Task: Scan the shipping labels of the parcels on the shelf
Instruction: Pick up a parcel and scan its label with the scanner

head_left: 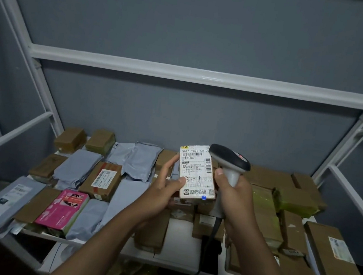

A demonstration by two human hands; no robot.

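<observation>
both hands raise parcel beside scanner.

Parcels cover the shelf from left to right. Above its middle, the left hand holds a small box, label up. The scanner in the right hand sits just right of that box, its head overlapping the box's far right corner. A pink carton lies front left, with mailer bags behind it.

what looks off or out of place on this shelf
Mostly the pink printed box at front left, the only bright retail pack among plain brown cartons and grey mailers. It lies flat, with no shipping label visible on top. Nothing looks spilled or crushed.
</observation>
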